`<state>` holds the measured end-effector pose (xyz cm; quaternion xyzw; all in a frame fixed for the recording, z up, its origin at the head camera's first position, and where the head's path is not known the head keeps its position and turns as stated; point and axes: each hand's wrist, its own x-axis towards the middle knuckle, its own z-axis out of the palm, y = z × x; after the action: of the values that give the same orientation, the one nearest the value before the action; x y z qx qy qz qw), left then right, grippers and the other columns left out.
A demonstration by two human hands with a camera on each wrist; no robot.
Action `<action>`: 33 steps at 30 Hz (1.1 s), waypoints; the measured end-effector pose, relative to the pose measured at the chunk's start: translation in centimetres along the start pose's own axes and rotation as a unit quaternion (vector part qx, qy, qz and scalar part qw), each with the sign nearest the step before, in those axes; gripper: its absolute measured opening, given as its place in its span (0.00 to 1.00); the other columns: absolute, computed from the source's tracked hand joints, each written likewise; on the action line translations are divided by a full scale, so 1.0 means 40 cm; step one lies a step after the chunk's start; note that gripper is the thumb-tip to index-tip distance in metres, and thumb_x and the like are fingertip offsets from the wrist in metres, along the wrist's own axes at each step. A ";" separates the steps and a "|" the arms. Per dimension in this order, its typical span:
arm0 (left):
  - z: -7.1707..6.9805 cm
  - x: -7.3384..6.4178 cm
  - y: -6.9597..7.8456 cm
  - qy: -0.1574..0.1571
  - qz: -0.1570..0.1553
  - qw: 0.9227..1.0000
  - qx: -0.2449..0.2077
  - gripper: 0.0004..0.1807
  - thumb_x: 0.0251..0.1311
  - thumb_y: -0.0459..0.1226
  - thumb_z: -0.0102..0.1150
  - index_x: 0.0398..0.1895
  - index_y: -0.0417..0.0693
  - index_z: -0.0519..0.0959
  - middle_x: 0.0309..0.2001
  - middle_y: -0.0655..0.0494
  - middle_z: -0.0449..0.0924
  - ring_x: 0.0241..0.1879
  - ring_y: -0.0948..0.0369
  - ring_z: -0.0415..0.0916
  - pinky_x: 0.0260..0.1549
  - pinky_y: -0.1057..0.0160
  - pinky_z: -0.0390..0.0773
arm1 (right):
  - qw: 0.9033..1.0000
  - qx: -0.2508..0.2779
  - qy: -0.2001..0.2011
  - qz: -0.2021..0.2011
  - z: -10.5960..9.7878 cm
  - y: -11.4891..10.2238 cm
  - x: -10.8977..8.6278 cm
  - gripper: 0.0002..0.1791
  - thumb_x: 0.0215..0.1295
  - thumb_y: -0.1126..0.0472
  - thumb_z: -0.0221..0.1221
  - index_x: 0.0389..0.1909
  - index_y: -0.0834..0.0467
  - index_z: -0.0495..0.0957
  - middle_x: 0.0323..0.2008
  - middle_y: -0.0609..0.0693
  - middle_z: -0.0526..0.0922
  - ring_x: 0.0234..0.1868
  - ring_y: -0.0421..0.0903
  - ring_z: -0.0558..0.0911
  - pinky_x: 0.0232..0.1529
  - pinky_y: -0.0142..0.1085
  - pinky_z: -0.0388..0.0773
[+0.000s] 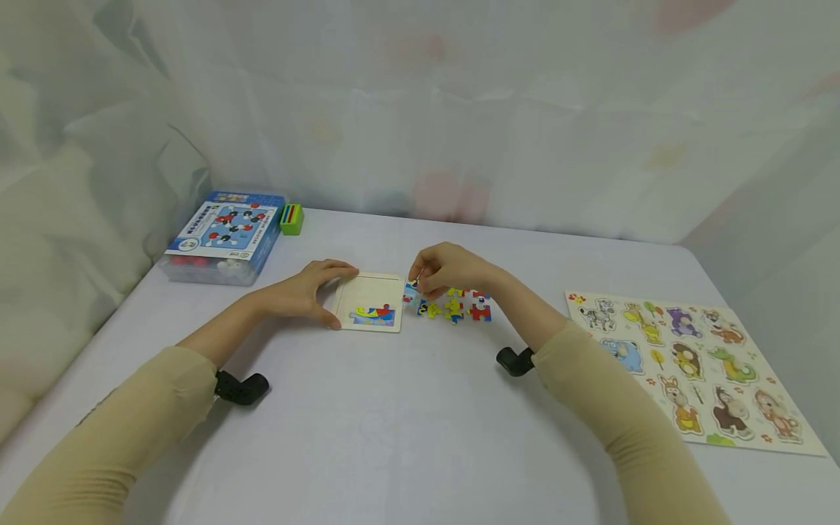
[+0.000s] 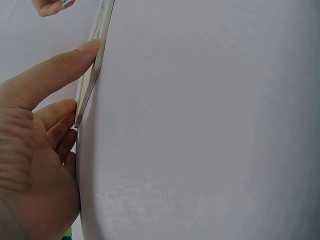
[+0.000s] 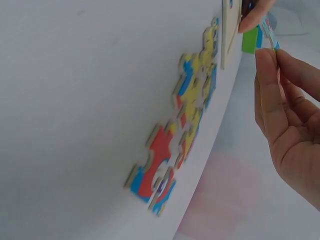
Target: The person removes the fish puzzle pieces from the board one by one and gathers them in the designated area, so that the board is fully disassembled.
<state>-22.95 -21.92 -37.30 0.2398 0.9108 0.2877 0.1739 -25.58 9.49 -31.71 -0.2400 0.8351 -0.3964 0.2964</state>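
Note:
My left hand (image 1: 298, 293) holds the left side of a square wooden puzzle tray (image 1: 369, 290), thumb at its near corner and fingers at the far one. A few joined colourful pieces (image 1: 374, 316) lie along the tray's near side. Just right of the tray, my right hand (image 1: 453, 268) pinches a light-blue jigsaw piece (image 3: 270, 34) between thumb and fingertips, raised over the table in the right wrist view. Below and beside that hand lie several loose jigsaw pieces (image 1: 454, 309) in yellow, red and blue.
At the back left stands a blue-and-white boxed set (image 1: 230, 227) with molecule models pictured on it. Beside it is a small green block (image 1: 292, 220). A large animal puzzle board (image 1: 663, 357) lies at the right. White cloth walls (image 1: 459, 117) close off the table's back and sides.

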 end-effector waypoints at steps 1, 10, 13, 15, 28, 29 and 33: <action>0.000 0.000 -0.001 0.000 0.000 1.000 0.001 0.54 0.44 0.48 0.75 0.75 0.51 0.59 0.77 0.46 0.49 0.76 0.42 0.43 0.71 0.30 0.48 | 1.000 0.002 -0.002 0.002 -0.001 0.005 -0.004 0.09 0.65 0.64 0.60 0.44 0.59 0.79 0.30 0.52 0.81 0.38 0.53 0.87 0.45 0.37 0.86; -0.002 -0.001 -0.002 -0.001 -0.002 1.000 -0.004 0.54 0.44 0.48 0.76 0.76 0.52 0.59 0.77 0.46 0.49 0.76 0.42 0.42 0.71 0.30 0.48 | 0.999 -0.001 -0.023 0.022 0.003 0.033 -0.031 0.08 0.64 0.65 0.61 0.44 0.58 0.79 0.31 0.52 0.82 0.35 0.48 0.85 0.45 0.36 0.86; -0.002 -0.001 -0.001 -0.001 -0.001 1.000 -0.006 0.54 0.44 0.48 0.76 0.75 0.51 0.59 0.77 0.46 0.49 0.76 0.42 0.42 0.71 0.31 0.48 | 0.999 -0.004 -0.029 0.027 0.008 0.035 -0.038 0.08 0.64 0.65 0.61 0.44 0.57 0.79 0.31 0.52 0.83 0.34 0.48 0.86 0.44 0.36 0.85; -0.002 -0.001 -0.001 -0.001 0.001 1.000 -0.006 0.54 0.44 0.48 0.76 0.75 0.51 0.59 0.77 0.46 0.49 0.76 0.42 0.43 0.71 0.31 0.47 | 0.999 -0.001 -0.032 0.028 0.013 0.037 -0.041 0.08 0.64 0.65 0.61 0.44 0.57 0.79 0.31 0.52 0.83 0.34 0.48 0.86 0.43 0.36 0.85; -0.002 0.002 -0.005 -0.002 0.001 1.000 -0.006 0.54 0.44 0.48 0.76 0.76 0.51 0.59 0.77 0.46 0.50 0.76 0.43 0.43 0.71 0.31 0.48 | 0.998 0.018 -0.055 0.031 0.041 0.050 -0.044 0.08 0.63 0.67 0.62 0.43 0.61 0.79 0.29 0.52 0.81 0.33 0.47 0.85 0.42 0.38 0.87; -0.002 0.002 -0.006 -0.002 0.000 1.000 -0.006 0.54 0.44 0.48 0.76 0.76 0.52 0.59 0.77 0.46 0.49 0.76 0.43 0.43 0.71 0.30 0.48 | 0.998 0.019 -0.054 0.031 0.043 0.051 -0.044 0.08 0.63 0.67 0.62 0.43 0.61 0.79 0.29 0.52 0.81 0.33 0.47 0.85 0.42 0.38 0.87; -0.001 0.002 -0.007 -0.002 0.002 1.000 -0.006 0.54 0.44 0.48 0.76 0.76 0.51 0.59 0.77 0.46 0.50 0.76 0.43 0.43 0.71 0.31 0.48 | 0.998 0.019 -0.048 0.033 0.048 0.055 -0.043 0.09 0.62 0.67 0.63 0.43 0.62 0.79 0.29 0.52 0.82 0.33 0.46 0.86 0.41 0.38 0.87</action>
<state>-23.15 -22.11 -37.45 0.2410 0.9084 0.2926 0.1762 -23.43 10.84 -33.92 -0.2251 0.8200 -0.3898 0.3535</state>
